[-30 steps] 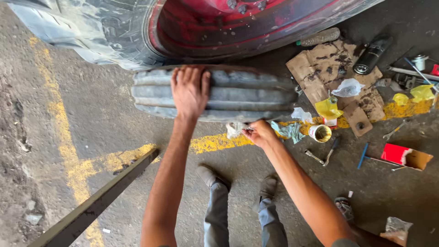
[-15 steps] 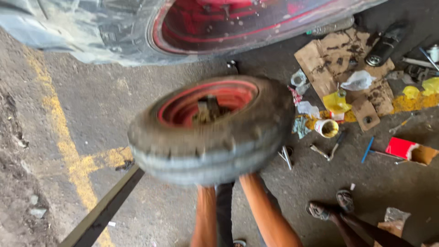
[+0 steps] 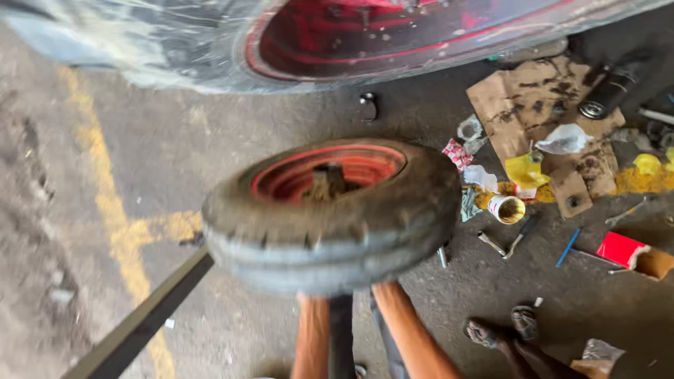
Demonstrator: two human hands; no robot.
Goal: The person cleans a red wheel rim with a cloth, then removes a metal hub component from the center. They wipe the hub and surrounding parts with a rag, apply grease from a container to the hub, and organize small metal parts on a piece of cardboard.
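Note:
A small wheel with a worn, muddy tyre and a red rim is held up off the ground in the middle of the head view, tilted with its rim face up. My left forearm and my right forearm rise from the bottom edge and end under the tyre. Both hands are hidden beneath the tyre, carrying it. A much larger wheel with a red rim fills the top of the view.
A dark metal bar runs from the lower left toward the wheel. To the right lie cardboard, a yellow tin, spanners, a red box and rags. Someone's sandalled feet stand at the lower right. Yellow lines mark the concrete floor.
A second ago the wheel lay on the ground with my left hand flat on it. It has since been lifted and has now risen closer to the camera, hiding both hands.

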